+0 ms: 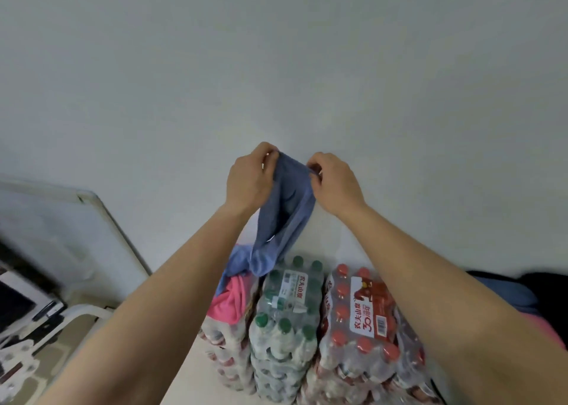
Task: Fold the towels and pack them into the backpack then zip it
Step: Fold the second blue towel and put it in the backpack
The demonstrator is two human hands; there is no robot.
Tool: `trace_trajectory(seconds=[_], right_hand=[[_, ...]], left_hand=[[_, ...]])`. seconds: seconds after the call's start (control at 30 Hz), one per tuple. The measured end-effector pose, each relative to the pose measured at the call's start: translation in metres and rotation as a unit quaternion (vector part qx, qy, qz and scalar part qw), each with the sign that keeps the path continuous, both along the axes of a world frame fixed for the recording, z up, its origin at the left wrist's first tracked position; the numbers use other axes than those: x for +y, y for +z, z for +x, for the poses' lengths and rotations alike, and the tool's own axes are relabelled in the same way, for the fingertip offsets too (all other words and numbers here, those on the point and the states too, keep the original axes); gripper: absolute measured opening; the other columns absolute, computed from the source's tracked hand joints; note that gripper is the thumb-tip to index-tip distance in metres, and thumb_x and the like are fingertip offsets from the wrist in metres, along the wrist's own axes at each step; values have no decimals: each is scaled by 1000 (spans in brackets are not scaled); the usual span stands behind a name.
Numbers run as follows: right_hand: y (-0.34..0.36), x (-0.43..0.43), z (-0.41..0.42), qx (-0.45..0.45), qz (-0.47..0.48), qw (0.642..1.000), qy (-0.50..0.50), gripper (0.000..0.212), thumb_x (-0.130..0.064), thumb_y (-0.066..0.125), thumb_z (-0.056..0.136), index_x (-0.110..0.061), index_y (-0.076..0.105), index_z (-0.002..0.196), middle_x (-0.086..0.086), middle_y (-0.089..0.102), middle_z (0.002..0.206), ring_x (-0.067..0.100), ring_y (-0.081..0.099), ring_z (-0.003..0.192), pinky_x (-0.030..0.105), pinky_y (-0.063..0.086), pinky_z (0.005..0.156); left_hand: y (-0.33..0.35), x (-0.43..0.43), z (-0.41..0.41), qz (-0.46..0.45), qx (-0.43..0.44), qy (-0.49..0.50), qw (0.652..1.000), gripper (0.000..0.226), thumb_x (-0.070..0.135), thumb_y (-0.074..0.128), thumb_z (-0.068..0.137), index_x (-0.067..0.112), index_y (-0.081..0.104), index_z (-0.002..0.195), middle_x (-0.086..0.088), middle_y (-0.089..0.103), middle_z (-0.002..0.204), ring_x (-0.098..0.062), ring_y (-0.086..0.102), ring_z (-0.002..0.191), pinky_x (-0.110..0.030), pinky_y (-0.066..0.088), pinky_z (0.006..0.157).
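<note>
Both hands up — left hand [249,180] and right hand [335,183] pinch the blue towel [282,220], its tail draped over bottle packs [307,321].

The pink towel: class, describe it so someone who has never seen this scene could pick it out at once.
Find the shrink-wrapped bottle packs stacked against the white wall. The pink towel lies crumpled on top of the leftmost stack, beside the green-capped pack. Unlike the blue towel above it, it is pink and unheld.
</note>
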State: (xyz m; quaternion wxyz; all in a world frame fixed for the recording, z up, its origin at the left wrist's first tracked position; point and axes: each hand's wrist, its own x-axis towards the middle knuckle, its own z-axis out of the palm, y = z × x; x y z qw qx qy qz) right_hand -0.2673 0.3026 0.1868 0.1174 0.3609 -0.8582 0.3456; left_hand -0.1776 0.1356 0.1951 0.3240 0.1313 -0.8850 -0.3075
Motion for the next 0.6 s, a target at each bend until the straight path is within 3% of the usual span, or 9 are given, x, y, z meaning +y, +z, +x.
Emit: trace_trajectory(seconds=[0.2,0.3,0.5,0.6], right_hand=[[-6,74,-13,-68,54,993,-81,13,-8,53,83,-19,55,89,7,62,94,27,56,78,33,44,66],[-16,108,-19,-96,68,987,-111,16,-6,54,81,-15,59,93,10,64,92,27,55,78,28,37,65],[-26,164,-34,-117,71,980,-144,18,-2,55,80,-16,62,88,13,69,91,31,64,85,27,41,67],[-25,183,-45,-112,81,975,-171,24,-3,54,83,-12,67,100,13,70,101,31,64,92,29,45,74]], left_hand=[[33,43,-20,-57,23,-28,998,18,27,41,102,25,59,99,10,63,81,-14,56,73,-24,36,66],[40,46,-26,-64,31,-21,997,19,26,41,102,22,60,99,8,63,82,-16,57,74,-26,38,68],[46,35,-36,-16,42,41,998,21,24,41,101,18,61,103,1,63,81,-22,58,74,-30,42,67],[37,26,-39,-4,22,90,996,23,24,38,101,16,60,103,-3,64,84,-26,58,75,-32,42,66]])
